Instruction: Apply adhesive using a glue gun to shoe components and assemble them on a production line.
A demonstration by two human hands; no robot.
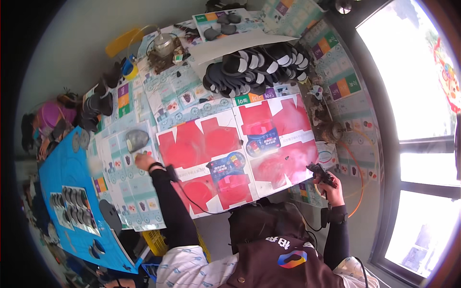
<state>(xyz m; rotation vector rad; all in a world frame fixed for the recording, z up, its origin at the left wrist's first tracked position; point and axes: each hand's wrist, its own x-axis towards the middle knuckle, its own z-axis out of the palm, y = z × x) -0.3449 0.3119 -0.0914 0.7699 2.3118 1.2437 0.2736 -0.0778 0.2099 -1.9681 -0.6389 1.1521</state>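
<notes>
Two hands work over a table papered with flattened printed cartons. The left hand reaches out to the person's left, fingers bent down onto a pale carton sheet; whether they pinch anything cannot be told. Just beyond that hand lies a grey insole, near it but apparently not touched. The right hand is clenched around a dark spray gun, held low at the table's right edge with its nozzle toward the red sheets. A thin orange hose loops beside that hand. Between the hands lie two red carton sheets, side by side and touching, each with a blue printed patch. A black cable runs from the left wrist across the nearer red sheet. Farther back, a heap of black insoles fans out in overlapping rows. A glass jar stands behind, left of the heap. More dark insoles stack at the table's left edge, above a blue sheet.
</notes>
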